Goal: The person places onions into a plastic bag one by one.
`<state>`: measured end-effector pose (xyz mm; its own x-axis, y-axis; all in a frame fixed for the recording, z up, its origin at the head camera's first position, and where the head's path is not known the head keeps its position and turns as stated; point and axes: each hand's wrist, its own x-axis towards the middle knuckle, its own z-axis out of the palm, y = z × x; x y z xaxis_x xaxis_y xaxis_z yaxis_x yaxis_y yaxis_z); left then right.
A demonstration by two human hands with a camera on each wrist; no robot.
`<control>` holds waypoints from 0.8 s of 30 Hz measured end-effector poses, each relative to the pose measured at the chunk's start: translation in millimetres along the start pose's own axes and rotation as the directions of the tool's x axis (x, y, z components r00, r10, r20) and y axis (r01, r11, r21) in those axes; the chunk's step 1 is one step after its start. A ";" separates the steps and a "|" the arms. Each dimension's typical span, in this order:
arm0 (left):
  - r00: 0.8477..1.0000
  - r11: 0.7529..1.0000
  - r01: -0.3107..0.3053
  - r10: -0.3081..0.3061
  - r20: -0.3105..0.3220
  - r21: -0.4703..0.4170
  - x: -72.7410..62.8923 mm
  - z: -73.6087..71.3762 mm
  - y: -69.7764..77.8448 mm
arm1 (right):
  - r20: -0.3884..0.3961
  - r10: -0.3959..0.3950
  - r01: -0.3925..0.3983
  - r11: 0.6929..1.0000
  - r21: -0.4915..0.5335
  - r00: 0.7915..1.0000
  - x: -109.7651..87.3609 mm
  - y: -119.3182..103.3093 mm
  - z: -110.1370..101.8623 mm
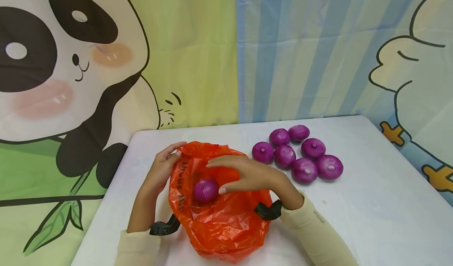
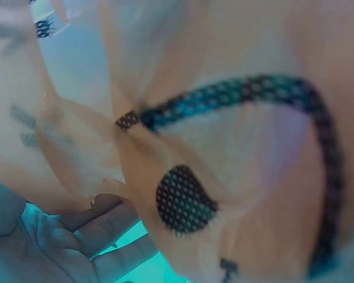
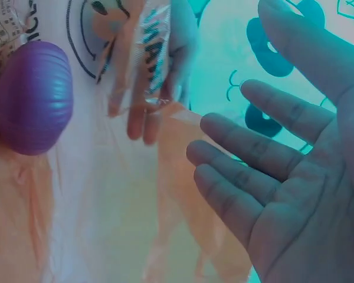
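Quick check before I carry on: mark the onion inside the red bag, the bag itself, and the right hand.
Onion [image 1: 206, 191]: head view, middle of its visible side.
Red bag [image 1: 226, 224]: head view, crumpled wall nearest the person.
Right hand [image 1: 249, 173]: head view, back of the hand.

Left grip [image 1: 162, 167] pinches; right grip [image 1: 249, 174] (thumb apart) spreads.

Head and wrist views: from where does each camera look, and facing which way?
Head: worn on the head, facing forward and down at the red bag; forearms, left grip and right grip show.
Left wrist: worn there, facing the bag's print closely; left grip partly shows.
Right wrist: worn there, facing bag and onion; both grips partly show.
Head and right wrist share the onion inside the bag.
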<state>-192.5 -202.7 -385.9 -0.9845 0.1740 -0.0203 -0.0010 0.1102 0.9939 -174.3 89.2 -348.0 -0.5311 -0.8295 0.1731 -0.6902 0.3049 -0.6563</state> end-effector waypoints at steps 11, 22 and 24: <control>1.000 1.000 -0.017 0.018 -0.019 0.020 -2.0 -1.3 0.5 | -0.104 -0.030 0.040 0.995 0.090 0.994 -14.7 9.9 -15.2; 0.999 1.000 -0.020 0.021 -0.034 0.021 -2.2 -2.3 2.2 | -0.303 0.081 -0.002 0.967 0.253 0.950 -33.4 24.0 -37.7; 0.999 1.000 -0.015 0.016 -0.034 0.018 -2.4 -2.6 2.2 | -0.310 0.158 -0.070 0.958 0.278 0.938 -37.2 28.1 -40.7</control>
<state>-190.6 -205.4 -383.4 -0.9898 0.1426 -0.0010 0.0170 0.1251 0.9920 -193.9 147.7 -343.0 -0.7593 -0.5844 0.2861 -0.4876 0.2198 -0.8449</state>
